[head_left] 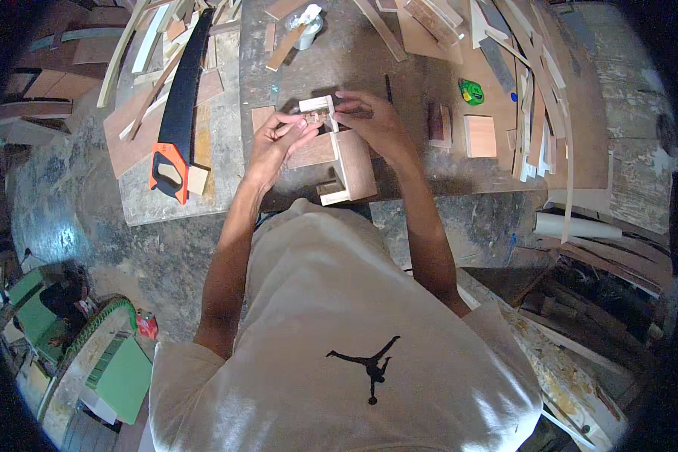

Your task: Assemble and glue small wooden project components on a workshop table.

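Observation:
A small wooden assembly (pixel 354 162) of pale strips and brown panels lies at the table's near edge, between my hands. My left hand (pixel 277 143) is at its left side, thumb and fingers pinched together close to the upper end. What they pinch is too small to make out. Around the upper right corner, my right hand (pixel 377 124) has its thumb and fingers against the pale strip, gripping the assembly. Under my left fingertips, the inside of the upper end is partly hidden. A flat brown wood piece (pixel 309 153) lies left of the assembly's middle.
A handsaw (pixel 175 128) with an orange and black handle lies on the left. Farther off stands a glue-smeared container (pixel 306 32) with a stick (pixel 286 49) against it. A green tape measure (pixel 471 92), a wood block (pixel 480 136) and piled strips (pixel 539 113) are on the right.

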`<state>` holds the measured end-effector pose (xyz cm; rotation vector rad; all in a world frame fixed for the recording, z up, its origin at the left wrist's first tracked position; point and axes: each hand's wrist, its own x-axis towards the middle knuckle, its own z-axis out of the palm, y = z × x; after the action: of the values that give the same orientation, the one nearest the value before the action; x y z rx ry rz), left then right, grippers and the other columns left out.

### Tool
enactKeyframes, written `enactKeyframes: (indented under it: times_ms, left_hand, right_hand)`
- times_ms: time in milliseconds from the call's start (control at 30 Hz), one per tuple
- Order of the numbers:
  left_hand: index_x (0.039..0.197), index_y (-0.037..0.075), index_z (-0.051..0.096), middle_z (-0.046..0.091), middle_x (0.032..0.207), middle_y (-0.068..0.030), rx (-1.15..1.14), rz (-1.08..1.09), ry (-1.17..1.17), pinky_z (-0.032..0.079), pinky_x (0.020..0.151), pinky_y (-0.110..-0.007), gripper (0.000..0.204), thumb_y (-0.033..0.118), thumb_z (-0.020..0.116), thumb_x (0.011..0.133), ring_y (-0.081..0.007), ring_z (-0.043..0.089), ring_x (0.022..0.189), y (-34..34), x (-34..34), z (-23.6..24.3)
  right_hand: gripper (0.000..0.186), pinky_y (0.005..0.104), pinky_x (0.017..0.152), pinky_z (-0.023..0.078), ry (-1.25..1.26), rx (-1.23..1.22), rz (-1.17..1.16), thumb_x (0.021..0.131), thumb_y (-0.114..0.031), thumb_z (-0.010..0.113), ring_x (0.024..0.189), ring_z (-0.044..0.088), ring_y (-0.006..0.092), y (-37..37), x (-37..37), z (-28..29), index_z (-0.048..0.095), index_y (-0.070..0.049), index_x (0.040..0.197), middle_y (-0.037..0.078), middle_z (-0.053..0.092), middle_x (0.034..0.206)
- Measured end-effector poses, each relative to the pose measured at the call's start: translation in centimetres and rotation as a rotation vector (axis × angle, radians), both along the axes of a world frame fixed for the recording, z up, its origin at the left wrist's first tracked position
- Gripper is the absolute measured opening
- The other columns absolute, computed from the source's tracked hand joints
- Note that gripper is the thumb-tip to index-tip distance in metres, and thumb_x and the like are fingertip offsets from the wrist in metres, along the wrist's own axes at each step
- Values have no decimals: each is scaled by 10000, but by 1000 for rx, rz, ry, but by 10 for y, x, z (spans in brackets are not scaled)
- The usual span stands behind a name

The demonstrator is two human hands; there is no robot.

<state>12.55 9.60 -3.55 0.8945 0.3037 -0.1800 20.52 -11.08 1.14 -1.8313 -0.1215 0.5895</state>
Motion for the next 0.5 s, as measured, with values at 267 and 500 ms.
enactKeyframes:
  times_ms: [267,500]
  left_hand:
    - [1104,14,586,675,1226,-240,17,-2,-16,580,1014,-386,98,42,606,1013,-299,682,1150,0,-1,-3]
    - [1100,3,582,679,1211,-249,30,9,-1,579,1016,-383,91,41,596,1018,-302,682,1147,-1,-1,-2]
  right_hand:
    - [489,305,913,527,16,13,10,893,-168,785,1023,656,159,-2,0,-2,635,-90,1352,88,720,1132]
    - [517,318,927,529,17,32,35,890,-164,787,1053,652,166,-2,4,-5,617,-99,1374,87,706,1146]
